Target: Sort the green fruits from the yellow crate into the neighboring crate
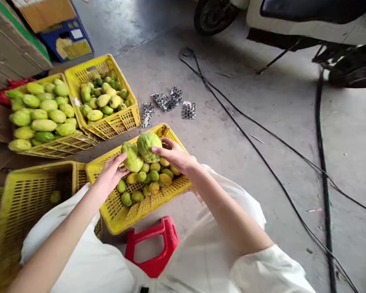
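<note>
My left hand (110, 173) is closed on a large, bumpy green citrus-like fruit (132, 158), which has a small dark spot. Against it on the right is a rounder fruit (149, 147) of the same kind, gripped by my right hand (173, 154) with the thumb on its near side. Both fruits are held above a yellow plastic crate (116, 219) between my knees. Inside that crate lie several smaller green and yellow fruits (154, 176), partly hidden by what I hold.
Two yellow crates (134, 118) (53, 152) heaped with fruit stand at the upper left. Another crate (42, 173) is at my left. A red stool (152, 248) sits below. Crumpled silver wrappers (167, 101), black cables (262, 171) and a scooter (293, 24) are ahead and right.
</note>
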`<control>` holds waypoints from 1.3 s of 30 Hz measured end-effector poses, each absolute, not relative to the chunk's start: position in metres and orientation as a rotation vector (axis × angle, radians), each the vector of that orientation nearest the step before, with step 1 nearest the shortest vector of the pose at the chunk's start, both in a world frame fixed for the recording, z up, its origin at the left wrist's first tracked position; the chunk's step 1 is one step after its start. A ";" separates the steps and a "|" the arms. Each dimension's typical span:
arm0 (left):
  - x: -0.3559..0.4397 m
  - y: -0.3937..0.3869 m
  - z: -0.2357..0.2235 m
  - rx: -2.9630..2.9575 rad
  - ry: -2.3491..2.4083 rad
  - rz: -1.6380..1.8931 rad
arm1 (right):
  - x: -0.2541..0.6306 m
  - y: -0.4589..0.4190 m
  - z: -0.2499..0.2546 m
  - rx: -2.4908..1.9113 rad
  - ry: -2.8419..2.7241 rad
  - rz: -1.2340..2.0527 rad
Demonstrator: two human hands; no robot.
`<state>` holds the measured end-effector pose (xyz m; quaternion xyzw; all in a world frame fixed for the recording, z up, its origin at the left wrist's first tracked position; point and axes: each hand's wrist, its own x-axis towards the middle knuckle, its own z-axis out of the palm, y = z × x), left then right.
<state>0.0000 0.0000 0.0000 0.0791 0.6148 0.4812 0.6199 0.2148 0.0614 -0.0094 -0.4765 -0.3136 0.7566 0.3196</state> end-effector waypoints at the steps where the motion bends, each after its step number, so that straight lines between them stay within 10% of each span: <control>1: 0.000 -0.001 0.000 0.168 1.431 1.109 | 0.215 0.060 -0.009 -1.256 -0.827 1.989; 39: -0.004 0.008 0.009 0.014 1.326 1.095 | 0.213 0.064 -0.011 -1.246 -0.636 2.031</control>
